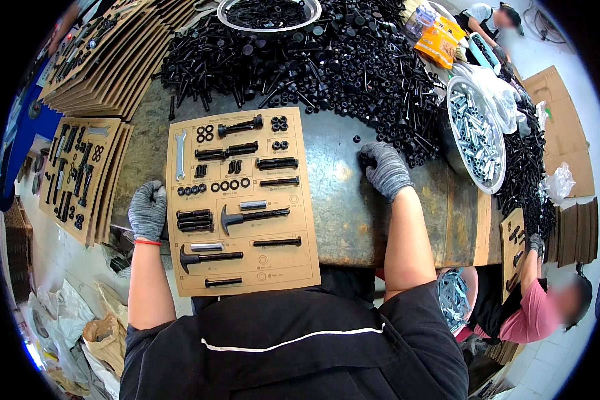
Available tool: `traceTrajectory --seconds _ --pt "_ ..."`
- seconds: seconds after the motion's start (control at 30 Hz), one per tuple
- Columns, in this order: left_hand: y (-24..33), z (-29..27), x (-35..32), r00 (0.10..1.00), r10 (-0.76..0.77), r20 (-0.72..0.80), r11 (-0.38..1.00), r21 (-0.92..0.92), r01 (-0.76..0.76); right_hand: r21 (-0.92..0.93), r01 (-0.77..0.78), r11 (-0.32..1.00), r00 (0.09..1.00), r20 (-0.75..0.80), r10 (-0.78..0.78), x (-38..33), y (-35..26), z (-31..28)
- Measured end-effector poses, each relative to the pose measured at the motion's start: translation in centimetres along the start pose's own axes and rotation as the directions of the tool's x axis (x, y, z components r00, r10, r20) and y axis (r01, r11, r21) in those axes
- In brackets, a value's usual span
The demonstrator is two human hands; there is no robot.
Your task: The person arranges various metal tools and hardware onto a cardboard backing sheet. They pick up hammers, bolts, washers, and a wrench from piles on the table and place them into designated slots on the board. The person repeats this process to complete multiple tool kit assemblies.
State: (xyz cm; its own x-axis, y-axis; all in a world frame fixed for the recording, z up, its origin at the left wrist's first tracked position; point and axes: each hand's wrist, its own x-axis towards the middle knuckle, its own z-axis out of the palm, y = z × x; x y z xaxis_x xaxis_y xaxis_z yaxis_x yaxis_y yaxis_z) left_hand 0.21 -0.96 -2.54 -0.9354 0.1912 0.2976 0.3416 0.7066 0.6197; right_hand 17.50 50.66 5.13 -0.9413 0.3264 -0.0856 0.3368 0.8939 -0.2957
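A brown cardboard sheet (240, 187) lies in front of me, its lower end past the table edge. On it are a silver wrench (181, 155), black bolts, nuts, washers, silver sleeves and two black T-shaped pieces with curved heads. My left hand (147, 212), in a grey glove, is closed beside the sheet's left edge; what it holds, if anything, is hidden. To the right, my gloved right hand (387, 172) touches the edge of a heap of small black nuts (413, 137). Its fingers curl together, and I cannot make out what is between them.
A large pile of black bolts and nuts (300, 60) covers the far table. Bowls of silver sleeves (477, 137) and black parts (268, 27) stand there. Filled cardboard sheets (80, 173) stack at left. A co-worker in pink (533, 313) holds another sheet at right.
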Motion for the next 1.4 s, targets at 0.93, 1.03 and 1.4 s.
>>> traceTrajectory --seconds 0.93,1.03,1.4 --pt "5.3 -2.5 0.7 0.984 -0.131 0.12 0.978 0.177 0.109 0.169 0.083 0.982 0.969 -0.243 -0.041 -4.1 -1.2 5.4" --pt "4.0 -1.7 0.0 0.998 -0.064 0.028 0.989 0.134 0.06 0.11 -0.011 0.994 0.979 -0.203 0.033 -5.1 -2.8 5.6" --pt "3.1 -0.9 0.0 0.996 -0.09 0.02 0.994 0.064 0.088 0.04 -0.254 0.966 0.967 0.033 0.253 -8.7 -8.6 3.6"
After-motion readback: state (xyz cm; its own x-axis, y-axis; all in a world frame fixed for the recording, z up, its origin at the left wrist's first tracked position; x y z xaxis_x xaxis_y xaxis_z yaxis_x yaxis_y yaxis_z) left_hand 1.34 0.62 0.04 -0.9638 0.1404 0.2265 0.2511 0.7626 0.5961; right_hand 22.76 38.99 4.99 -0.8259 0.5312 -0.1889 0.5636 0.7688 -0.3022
